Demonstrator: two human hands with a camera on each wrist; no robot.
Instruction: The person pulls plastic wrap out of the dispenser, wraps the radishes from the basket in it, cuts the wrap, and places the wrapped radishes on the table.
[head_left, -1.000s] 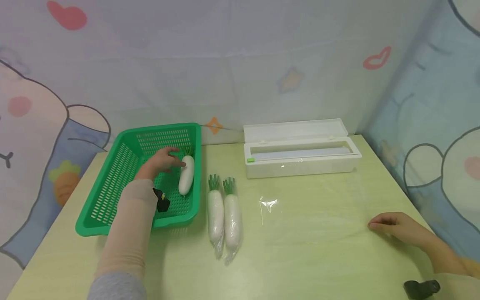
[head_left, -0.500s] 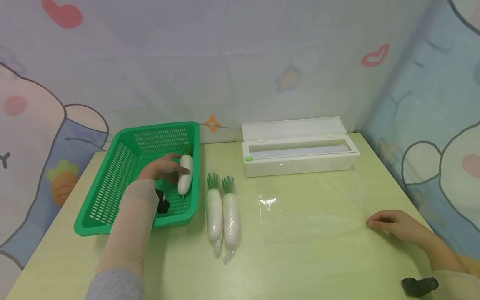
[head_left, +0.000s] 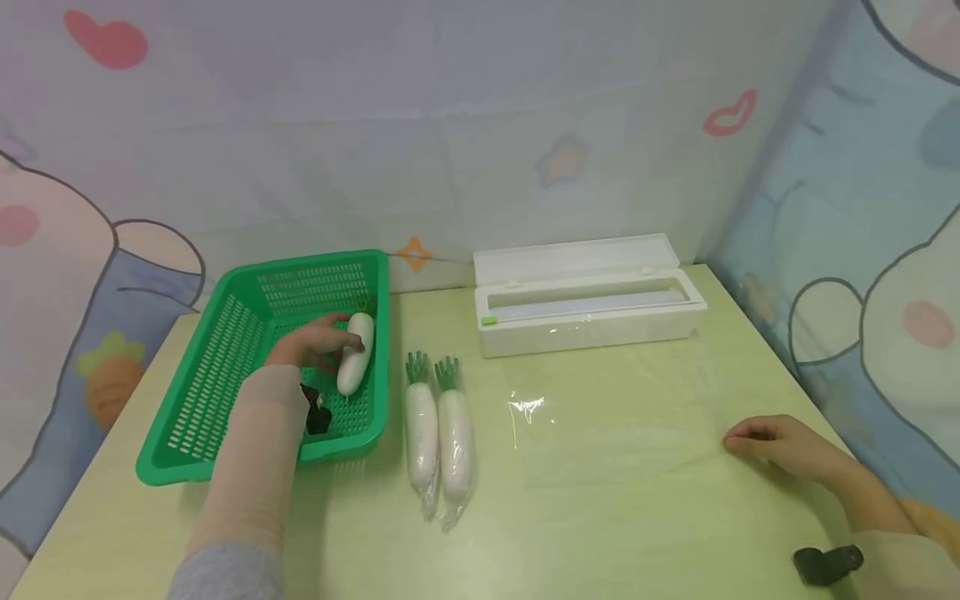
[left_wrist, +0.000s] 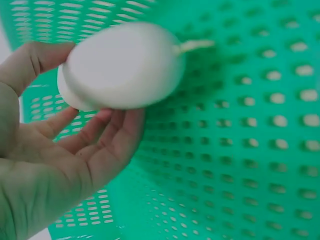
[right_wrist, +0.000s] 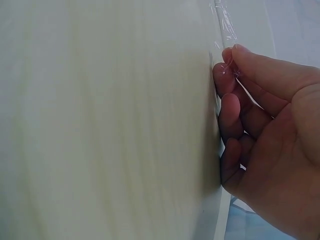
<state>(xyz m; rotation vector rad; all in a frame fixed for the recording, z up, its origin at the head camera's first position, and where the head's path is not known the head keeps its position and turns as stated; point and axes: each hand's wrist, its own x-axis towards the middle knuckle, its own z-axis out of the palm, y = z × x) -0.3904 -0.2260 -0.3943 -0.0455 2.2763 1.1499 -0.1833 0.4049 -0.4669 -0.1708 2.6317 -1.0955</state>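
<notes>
Inside the green basket [head_left: 381, 358], my left hand [head_left: 311, 340] grips a white radish [head_left: 356, 358] with green stems, thumb on one side and fingers on the other. The left wrist view shows the radish [left_wrist: 125, 65] between thumb and curled fingers, its root tip pointing away from the palm. On the right of the table, my right hand [head_left: 783, 448] pinches a corner of clear plastic wrap [head_left: 615, 454] between thumb and index finger. That wrap lies spread over the table and runs back to the white dispenser box [head_left: 592, 332], whose lid stands raised.
Two wrapped radishes [head_left: 422, 437] lie side by side on the table [head_left: 555, 550], just right of the basket, stems toward the back. A printed cloth backdrop [head_left: 315, 167] stands behind and to the right of the table.
My left hand has moved onto the radish and closed its fingers around it; the radish now tilts slightly more. My right hand keeps its pinch on the wrap. The head view has shifted slightly.
</notes>
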